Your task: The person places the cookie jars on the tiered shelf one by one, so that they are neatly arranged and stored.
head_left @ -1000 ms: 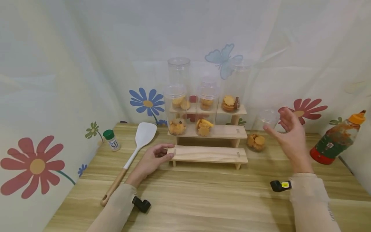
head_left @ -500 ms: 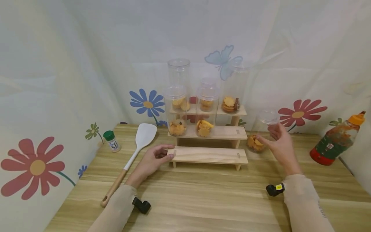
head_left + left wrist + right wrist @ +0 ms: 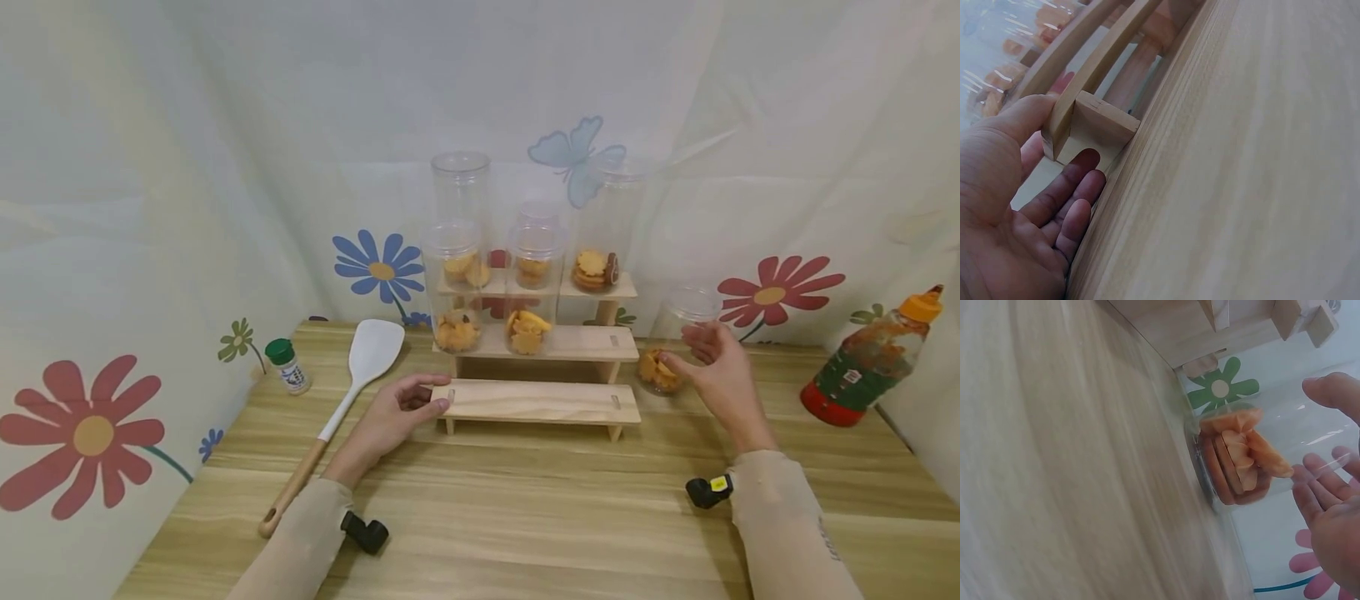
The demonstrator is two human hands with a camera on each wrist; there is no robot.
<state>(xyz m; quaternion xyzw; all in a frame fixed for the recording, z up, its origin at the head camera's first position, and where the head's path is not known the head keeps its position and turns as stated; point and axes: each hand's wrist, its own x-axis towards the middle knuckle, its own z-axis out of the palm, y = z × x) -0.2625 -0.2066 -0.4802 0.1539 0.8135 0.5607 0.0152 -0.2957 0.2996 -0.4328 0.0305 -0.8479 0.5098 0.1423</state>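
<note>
In the head view, a three-tier wooden stand (image 3: 540, 402) stands in the middle of the table. My left hand (image 3: 395, 417) grips the left end of its lowest step between thumb and index finger; the left wrist view shows the other fingers loosely curled beside the step's leg (image 3: 1107, 119). To the right of the stand, a clear jar (image 3: 688, 307) with yellow cookies (image 3: 1238, 459) in its bottom stands upright on the table. My right hand (image 3: 722, 379) is around the jar from the right, thumb on the near side and fingers on the far side.
Several clear cookie jars (image 3: 528, 279) stand on the middle and top steps. At left lie a white spatula (image 3: 377, 350) and a green-capped shaker (image 3: 288, 367), the shaker standing. A sauce bottle (image 3: 862, 358) stands at far right. A patterned curtain (image 3: 225, 150) hangs behind.
My right hand has come down and left from beside the jar's top to close around its body. The jar and my left hand have stayed in place.
</note>
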